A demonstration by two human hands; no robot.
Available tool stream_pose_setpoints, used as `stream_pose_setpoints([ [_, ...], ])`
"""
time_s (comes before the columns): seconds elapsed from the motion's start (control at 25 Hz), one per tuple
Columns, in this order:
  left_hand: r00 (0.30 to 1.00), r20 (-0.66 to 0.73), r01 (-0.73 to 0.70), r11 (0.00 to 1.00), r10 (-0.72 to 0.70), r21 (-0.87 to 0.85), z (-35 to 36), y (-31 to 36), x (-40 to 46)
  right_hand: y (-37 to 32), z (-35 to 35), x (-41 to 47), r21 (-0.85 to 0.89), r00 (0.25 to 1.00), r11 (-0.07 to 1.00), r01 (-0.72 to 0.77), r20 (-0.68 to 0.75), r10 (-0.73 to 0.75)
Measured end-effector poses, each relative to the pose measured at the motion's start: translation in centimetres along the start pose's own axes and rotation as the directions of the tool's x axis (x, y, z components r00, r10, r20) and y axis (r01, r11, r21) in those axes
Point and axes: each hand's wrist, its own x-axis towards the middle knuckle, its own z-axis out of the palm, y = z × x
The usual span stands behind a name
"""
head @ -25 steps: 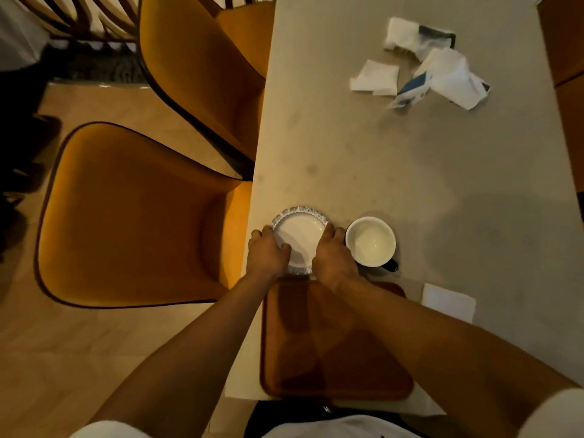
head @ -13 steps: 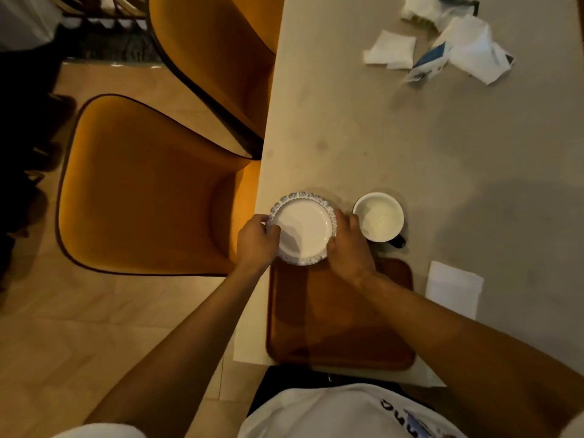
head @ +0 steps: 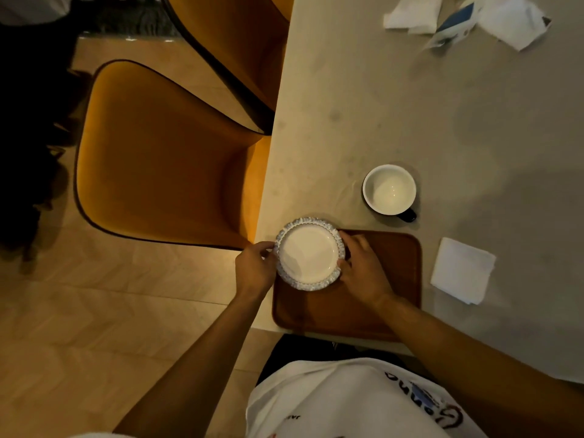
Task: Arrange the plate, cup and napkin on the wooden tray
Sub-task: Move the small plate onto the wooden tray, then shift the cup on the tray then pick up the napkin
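A small white plate [head: 309, 253] with a blue patterned rim is over the far left corner of the wooden tray [head: 388, 298]. My left hand [head: 254, 268] grips its left edge and my right hand [head: 361, 268] grips its right edge. Whether the plate rests on the tray or hangs just above it cannot be told. A white cup [head: 389, 189] with a dark outside and handle stands on the table beyond the tray. A folded white napkin [head: 463, 269] lies on the table to the right of the tray.
The tray sits at the near left corner of a pale table [head: 426, 121]. Crumpled papers and wrappers [head: 493, 18] lie at the far end. Two orange chairs [head: 164, 159] stand to the left of the table over a wooden floor.
Both hands have carried the plate from the table beside the cup back toward me, onto the tray's far left corner. The cup and napkin have stayed put.
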Motion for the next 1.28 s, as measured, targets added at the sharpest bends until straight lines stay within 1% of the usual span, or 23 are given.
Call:
stream_pose_setpoints([
  [0.12,1.0,-0.015,0.014,0.998,-0.013,0.053,0.1,0.0,0.0,0.0,0.5,0.0,-0.012,1.0,1.0,-0.006,0.008,0.006],
  [0.28,1.0,-0.01,-0.004,0.997,0.005,0.081,0.3,-0.5,-0.1,-0.1,0.9,0.0,-0.027,1.0,0.999,-0.019,0.013,0.019],
  [0.52,0.999,-0.031,-0.013,0.998,0.015,0.064,0.4,-0.5,-0.1,0.1,0.9,-0.1,-0.024,1.0,0.999,-0.023,-0.001,0.023],
  [0.84,1.0,-0.02,-0.009,0.999,0.01,0.031,0.9,-1.1,0.2,0.2,1.1,0.0,-0.008,1.0,1.0,-0.023,-0.008,0.023],
  [0.92,1.0,0.003,-0.006,0.999,0.006,0.054,0.9,-1.2,0.5,0.0,1.1,-0.1,-0.004,1.0,1.0,-0.026,0.0,0.026],
  [1.0,1.0,0.018,-0.006,0.993,0.004,0.118,0.8,-0.9,0.5,-0.1,1.0,-0.2,-0.025,0.999,0.999,-0.037,-0.01,0.037],
  [1.04,1.0,0.006,-0.009,0.988,0.008,0.156,0.8,-0.6,0.5,-0.3,0.8,-0.4,-0.039,0.998,0.998,-0.045,-0.047,0.043],
  [1.08,0.999,-0.021,-0.023,0.982,0.028,0.189,0.8,-0.2,0.6,-0.6,0.4,-0.5,-0.047,0.991,0.997,-0.058,-0.124,0.052],
  [1.12,0.996,-0.059,-0.057,0.975,0.071,0.212,0.8,0.5,0.8,-1.0,-0.2,-0.5,-0.029,0.968,0.996,-0.082,-0.24,0.072],
  [1.16,0.985,-0.086,-0.125,0.967,0.147,0.222,0.9,1.5,1.0,-1.4,-1.1,-0.5,0.018,0.922,0.994,-0.104,-0.373,0.103],
  [1.2,0.968,-0.083,-0.214,0.952,0.237,0.22,1.1,2.8,1.4,-1.6,-2.3,-0.4,0.088,0.853,0.99,-0.113,-0.502,0.142],
  [1.24,0.948,-0.051,-0.3,0.934,0.316,0.195,1.5,4.5,1.9,-1.8,-3.7,-0.2,0.15,0.778,0.982,-0.113,-0.601,0.182],
  [1.28,0.931,-0.002,-0.362,0.921,0.366,0.147,2.1,6.5,2.4,-1.5,-5.0,0.4,0.193,0.721,0.973,-0.126,-0.656,0.223],
])
